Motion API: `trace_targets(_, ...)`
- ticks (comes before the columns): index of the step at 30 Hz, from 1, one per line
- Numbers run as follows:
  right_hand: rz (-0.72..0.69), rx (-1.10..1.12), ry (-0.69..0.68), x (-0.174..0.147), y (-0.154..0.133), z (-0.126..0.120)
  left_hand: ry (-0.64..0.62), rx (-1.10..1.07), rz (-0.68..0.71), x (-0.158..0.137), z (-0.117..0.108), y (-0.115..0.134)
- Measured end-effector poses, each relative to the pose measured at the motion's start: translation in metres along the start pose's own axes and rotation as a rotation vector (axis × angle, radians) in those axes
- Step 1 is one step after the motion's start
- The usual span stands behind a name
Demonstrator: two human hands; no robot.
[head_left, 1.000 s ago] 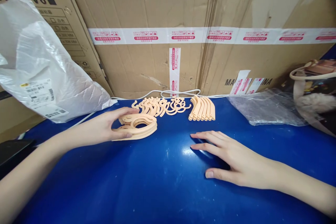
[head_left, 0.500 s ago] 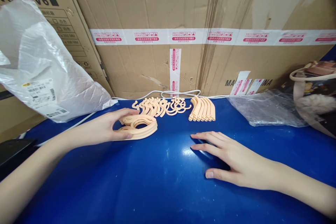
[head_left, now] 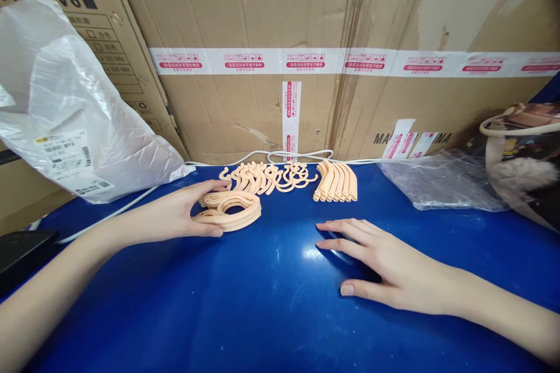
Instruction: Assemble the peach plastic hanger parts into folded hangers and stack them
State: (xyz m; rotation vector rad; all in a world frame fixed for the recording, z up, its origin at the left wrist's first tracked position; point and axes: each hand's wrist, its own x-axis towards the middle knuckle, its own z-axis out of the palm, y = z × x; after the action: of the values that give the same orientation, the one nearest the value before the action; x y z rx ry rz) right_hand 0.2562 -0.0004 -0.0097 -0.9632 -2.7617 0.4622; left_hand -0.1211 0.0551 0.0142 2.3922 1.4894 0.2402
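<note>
My left hand (head_left: 175, 213) spans a small stack of peach curved plastic pieces (head_left: 240, 221) on the blue tabletop, thumb against its near side and fingers at its far side. A rounded opening shows in the stack's middle. Just behind lies a pile of peach plastic hooks (head_left: 258, 178), some S-shaped, spread in a row. To the right of these, several curved peach plastic arms (head_left: 336, 182) lie side by side with their hollow ends toward me. My right hand (head_left: 380, 262) hovers over or rests on the table, fingers apart and holding nothing; whether it touches the surface is unclear.
Large taped cardboard boxes (head_left: 245, 111) stand along the back. A white plastic parcel bag (head_left: 100, 128) leans at left, with a dark flat object (head_left: 26, 250) nearer me. At right are a clear plastic bag (head_left: 437, 183) and a dark handbag (head_left: 534, 157). A white cable (head_left: 301, 156) runs behind the pieces.
My left thumb has slid slightly down and forward along the stack's near side. My right hand has hardly moved, and the loose pieces lie as before.
</note>
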Motion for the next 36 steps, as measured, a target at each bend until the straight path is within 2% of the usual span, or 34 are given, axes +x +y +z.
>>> trace_targets(8, 0.016, -0.024, -0.021, -0.0006, 0.0002, -0.0005, -0.019, -0.009, -0.019, 0.0018, 0.0024, 0.004)
trace_targets(15, 0.024, -0.041, -0.025, -0.0008, -0.0001, -0.0005, -0.054, -0.108, -0.029, 0.0042, 0.0047, 0.0038)
trace_targets(25, 0.019, -0.052, -0.033, -0.0019, 0.0015, 0.0001, -0.014, -0.072, -0.03, 0.0032, 0.0042, 0.0016)
trace_targets(36, 0.02, -0.054, -0.033, -0.0012, 0.0015, 0.0002, -0.056, -0.055, -0.048, 0.0039, 0.0045, -0.0019)
